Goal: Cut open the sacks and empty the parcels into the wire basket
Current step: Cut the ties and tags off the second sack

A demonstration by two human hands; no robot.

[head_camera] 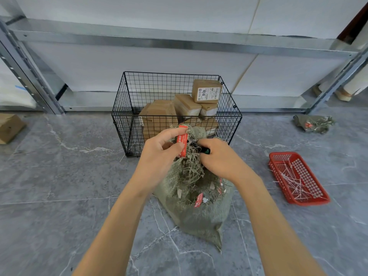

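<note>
Head view looks down on the sack, upright on the floor just before the wire basket. Its bunched neck rises between both hands: the left hand pinches the red tag, and the right hand curls round a green-handled tool meeting the neck from the right, its blade hidden.

This looks like a parcel storeroom or sorting area. Bare galvanised steel shelving runs behind the wire basket, which holds labelled cardboard parcels. Grey marbled floor tiles lie under it. To its right are a red plastic tray of cut cable ties and a crumpled sack.
</note>
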